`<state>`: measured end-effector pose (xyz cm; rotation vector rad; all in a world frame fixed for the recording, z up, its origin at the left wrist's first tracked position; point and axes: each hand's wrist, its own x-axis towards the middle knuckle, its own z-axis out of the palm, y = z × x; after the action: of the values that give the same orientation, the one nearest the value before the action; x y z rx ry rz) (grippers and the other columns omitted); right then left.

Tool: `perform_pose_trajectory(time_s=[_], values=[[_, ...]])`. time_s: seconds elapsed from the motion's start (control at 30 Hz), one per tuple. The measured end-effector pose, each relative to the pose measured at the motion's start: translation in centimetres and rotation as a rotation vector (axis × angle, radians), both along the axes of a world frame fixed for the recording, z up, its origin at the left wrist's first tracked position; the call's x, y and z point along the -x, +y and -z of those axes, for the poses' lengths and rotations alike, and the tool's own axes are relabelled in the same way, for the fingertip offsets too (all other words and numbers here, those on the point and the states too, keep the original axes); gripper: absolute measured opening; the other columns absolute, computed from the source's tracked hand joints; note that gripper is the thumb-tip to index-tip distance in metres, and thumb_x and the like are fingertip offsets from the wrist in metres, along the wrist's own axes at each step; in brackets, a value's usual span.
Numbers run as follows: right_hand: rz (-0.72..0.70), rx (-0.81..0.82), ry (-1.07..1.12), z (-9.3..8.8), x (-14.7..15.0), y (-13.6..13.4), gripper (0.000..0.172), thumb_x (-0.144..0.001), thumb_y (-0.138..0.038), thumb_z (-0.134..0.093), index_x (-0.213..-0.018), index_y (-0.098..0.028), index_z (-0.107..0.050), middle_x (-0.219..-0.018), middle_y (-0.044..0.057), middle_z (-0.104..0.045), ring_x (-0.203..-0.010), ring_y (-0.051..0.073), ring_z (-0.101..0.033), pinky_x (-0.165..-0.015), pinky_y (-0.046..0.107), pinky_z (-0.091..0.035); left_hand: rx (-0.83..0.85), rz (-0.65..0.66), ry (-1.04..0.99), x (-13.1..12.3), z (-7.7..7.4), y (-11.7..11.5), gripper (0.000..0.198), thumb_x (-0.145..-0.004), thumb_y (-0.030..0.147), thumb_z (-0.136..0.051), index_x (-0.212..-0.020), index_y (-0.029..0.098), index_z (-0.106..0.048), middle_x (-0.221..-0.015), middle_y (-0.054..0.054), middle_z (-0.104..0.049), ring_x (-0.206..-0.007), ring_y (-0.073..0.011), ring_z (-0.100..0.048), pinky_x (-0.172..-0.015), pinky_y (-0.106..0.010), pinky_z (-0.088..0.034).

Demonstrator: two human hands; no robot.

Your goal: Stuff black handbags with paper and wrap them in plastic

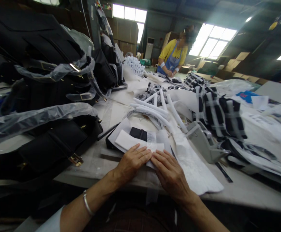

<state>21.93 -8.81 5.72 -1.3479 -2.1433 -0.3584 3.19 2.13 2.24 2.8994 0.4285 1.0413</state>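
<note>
My left hand lies with its fingers stretched flat on a folded white foam sheet. Beside it, fingertips nearly touching, my right hand rests flat on the same sheet's right part. Under the sheet is a black bag, mostly covered by white wrapping. A black flap with a strap shows just beyond the sheet, and a strip of clear film lies to its right. Both thumbs and the sheet's near edge are largely hidden by my hands.
Black handbags with plastic-wrapped straps are piled at left. A grey tape dispenser stands at right, before wrapped black bundles. White foam tubes and a long white sheet lie nearby. A person in a blue apron works beyond.
</note>
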Motion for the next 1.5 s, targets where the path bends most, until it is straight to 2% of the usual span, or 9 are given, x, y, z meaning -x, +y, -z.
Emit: perform_pose_trajectory(time_s=[0.17,0.3,0.37,0.43,0.6,0.73,0.9,1.13,1.5], values=[[-0.187,0.072,-0.137,1.3,-1.5,-4.9,0.031,-0.094,-0.013,-0.052,-0.122,-0.019,-0.065,-0.121,0.008,-0.071,-0.125,0.023,-0.058,-0.107,0.044,-0.049,0.009,0.009,-0.027,-0.1,0.4,0.0,0.035,-0.098,0.011,-0.04,-0.127,0.017,-0.059,-0.127,-0.009,-0.067,-0.126,-0.0182,-0.058,-0.112,-0.045,-0.041],[-0.019,0.101,-0.3,5.0,-2.4,-6.3,0.045,-0.097,-0.013,-0.042,-0.139,-0.022,-0.054,-0.141,0.009,-0.058,-0.138,0.027,-0.044,-0.11,0.049,-0.044,0.035,0.027,-0.053,-0.1,0.1,0.0,0.035,-0.1,0.012,-0.038,-0.127,0.017,-0.059,-0.126,-0.009,-0.067,-0.124,-0.0183,-0.059,-0.112,-0.045,-0.04],[0.059,0.091,-0.285,6.5,-2.4,-5.9,0.047,-0.098,-0.012,-0.039,-0.141,-0.023,-0.052,-0.141,0.009,-0.057,-0.138,0.027,-0.043,-0.112,0.051,-0.041,0.05,0.033,-0.064,-0.1,0.0,0.0,0.034,-0.101,0.013,-0.037,-0.127,0.017,-0.059,-0.127,-0.008,-0.067,-0.123,-0.0182,-0.06,-0.112,-0.045,-0.041],[0.043,0.083,-0.227,7.1,-2.0,-5.3,0.043,-0.098,-0.013,-0.04,-0.137,-0.022,-0.056,-0.135,0.008,-0.062,-0.132,0.026,-0.049,-0.111,0.051,-0.041,0.057,0.037,-0.069,-0.1,-0.1,0.1,0.033,-0.101,0.013,-0.038,-0.126,0.017,-0.059,-0.127,-0.007,-0.067,-0.122,-0.018,-0.061,-0.112,-0.044,-0.041],[-0.054,0.002,0.034,5.6,-0.5,-4.4,0.03,-0.097,-0.011,-0.046,-0.116,-0.019,-0.068,-0.111,0.008,-0.073,-0.11,0.023,-0.064,-0.095,0.042,-0.051,0.044,0.03,-0.073,-0.1,-0.4,0.1,0.032,-0.1,0.013,-0.04,-0.127,0.016,-0.057,-0.125,-0.008,-0.068,-0.121,-0.0176,-0.061,-0.111,-0.043,-0.041],[-0.14,-0.021,0.22,4.2,0.7,-3.6,0.036,-0.091,0.0,-0.042,-0.112,-0.016,-0.067,-0.102,0.009,-0.075,-0.107,0.021,-0.067,-0.091,0.038,-0.055,0.016,0.016,-0.044,-0.1,-0.5,-0.1,0.032,-0.1,0.014,-0.041,-0.128,0.016,-0.057,-0.126,-0.009,-0.068,-0.122,-0.0178,-0.061,-0.112,-0.043,-0.041],[-0.176,0.032,0.395,4.2,2.2,-3.4,0.04,-0.086,0.002,-0.042,-0.11,-0.019,-0.066,-0.092,0.007,-0.076,-0.088,0.018,-0.072,-0.084,0.033,-0.059,-0.014,-0.01,-0.075,-0.4,0.0,-0.1,0.031,-0.101,0.014,-0.04,-0.127,0.017,-0.058,-0.125,-0.007,-0.068,-0.122,-0.0168,-0.06,-0.111,-0.041,-0.041],[-0.168,0.12,0.487,4.4,3.2,-5.0,0.041,-0.082,0.001,-0.047,-0.111,-0.021,-0.065,-0.092,0.005,-0.077,-0.086,0.017,-0.074,-0.08,0.028,-0.06,-0.047,-0.028,-0.11,-0.9,0.8,0.2,0.034,-0.101,0.011,-0.035,-0.125,0.017,-0.059,-0.125,-0.006,-0.069,-0.119,-0.0173,-0.062,-0.11,-0.04,-0.042],[-0.234,0.224,0.459,3.6,3.8,-4.7,0.031,-0.09,-0.004,-0.043,-0.104,-0.019,-0.065,-0.085,0.006,-0.075,-0.08,0.017,-0.071,-0.075,0.028,-0.058,-0.085,-0.034,-0.142,-1.0,1.1,-0.1,0.032,-0.1,0.011,-0.038,-0.123,0.016,-0.061,-0.123,-0.006,-0.07,-0.118,-0.0176,-0.063,-0.11,-0.041,-0.042]])
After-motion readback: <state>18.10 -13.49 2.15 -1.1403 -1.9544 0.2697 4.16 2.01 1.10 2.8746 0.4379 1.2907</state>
